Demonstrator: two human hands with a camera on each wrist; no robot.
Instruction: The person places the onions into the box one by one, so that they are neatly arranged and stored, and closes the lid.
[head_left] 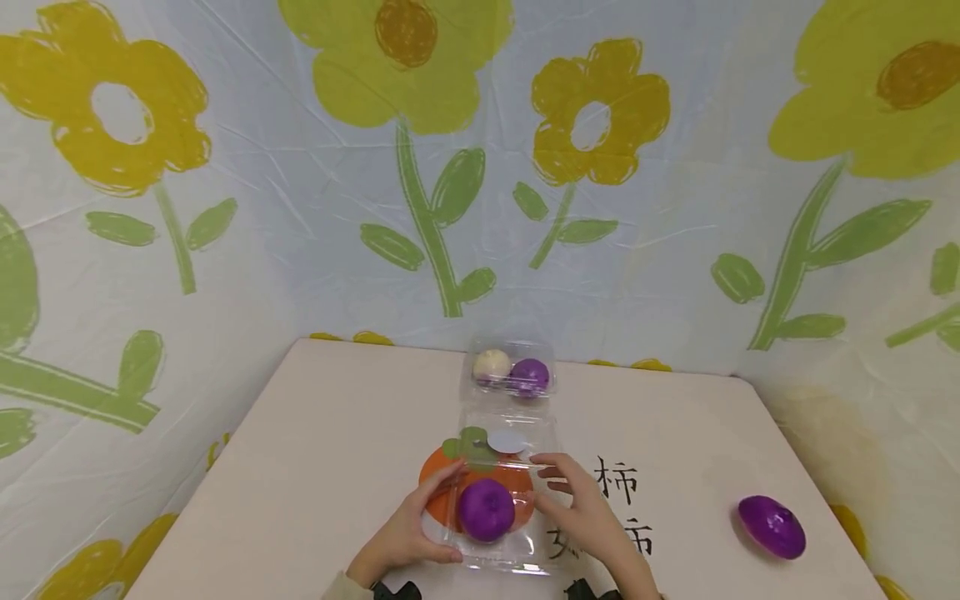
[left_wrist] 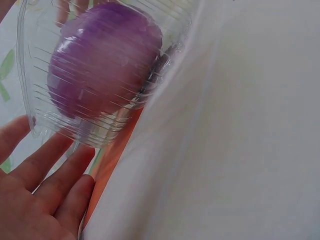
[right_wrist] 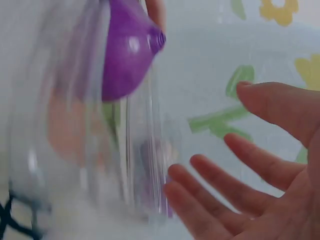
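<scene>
In the head view, a clear plastic clamshell box (head_left: 528, 550) lies at the table's front with its lid (head_left: 540, 425) folded back. One purple onion (head_left: 487, 510) sits in it, its pointed tip showing in the right wrist view. My left hand (head_left: 405, 529) is at the box's left side, thumb near the front and fingers toward the back. Up close, the left fingertips (left_wrist: 86, 154) touch the ribbed plastic wall. Beside the right edge is my right hand (head_left: 581, 508), its fingers spread; whether they touch the plastic is unclear.
Farther back stands another clear box (head_left: 468, 392) holding a whitish onion (head_left: 491, 367) and a purple onion (head_left: 529, 377). A purple, flattened onion-like piece (head_left: 772, 527) lies on the right. An orange persimmon picture (head_left: 435, 471) and black characters (head_left: 617, 481) mark the tabletop.
</scene>
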